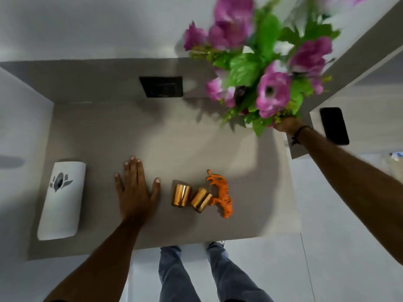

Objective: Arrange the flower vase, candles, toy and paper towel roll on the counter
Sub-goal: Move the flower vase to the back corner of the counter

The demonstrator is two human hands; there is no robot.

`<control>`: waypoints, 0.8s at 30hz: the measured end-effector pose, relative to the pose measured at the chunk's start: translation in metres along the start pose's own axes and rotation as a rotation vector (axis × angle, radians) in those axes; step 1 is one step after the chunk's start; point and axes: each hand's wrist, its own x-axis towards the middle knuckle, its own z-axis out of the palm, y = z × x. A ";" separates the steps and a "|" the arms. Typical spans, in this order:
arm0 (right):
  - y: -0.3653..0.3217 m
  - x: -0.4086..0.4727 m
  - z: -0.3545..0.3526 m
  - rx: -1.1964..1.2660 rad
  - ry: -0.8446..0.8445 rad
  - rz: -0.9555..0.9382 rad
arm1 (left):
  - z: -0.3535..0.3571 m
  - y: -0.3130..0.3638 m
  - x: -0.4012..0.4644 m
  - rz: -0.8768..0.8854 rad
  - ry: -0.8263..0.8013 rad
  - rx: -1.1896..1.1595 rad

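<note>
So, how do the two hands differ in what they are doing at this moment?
The left hand lies flat and open on the counter, fingers spread, holding nothing; the right hand is closed at the base of the flowers. The left hand is near the front edge, beside the candles; the right hand reaches to the far right. Both arms are bare.

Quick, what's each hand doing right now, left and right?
Left hand: open, flat on the counter, holding nothing.
Right hand: closed on the flower vase.
</note>
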 end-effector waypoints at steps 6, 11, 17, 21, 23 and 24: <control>0.008 -0.014 0.005 0.090 0.088 0.004 | -0.001 0.003 0.000 -0.001 -0.006 0.007; 0.019 -0.019 0.010 0.237 0.154 0.002 | 0.003 0.000 0.000 0.007 0.012 0.005; 0.037 -0.055 0.049 0.418 0.222 0.249 | -0.003 0.003 -0.001 0.005 -0.013 0.001; 0.008 -0.129 0.093 0.292 0.441 0.166 | -0.028 0.014 -0.001 -0.047 -0.119 -0.056; -0.021 -0.159 0.112 0.261 0.378 0.152 | -0.045 0.025 0.002 -0.074 -0.110 -0.179; -0.036 -0.171 0.122 0.266 0.308 0.166 | -0.053 0.031 0.003 -0.066 -0.107 -0.284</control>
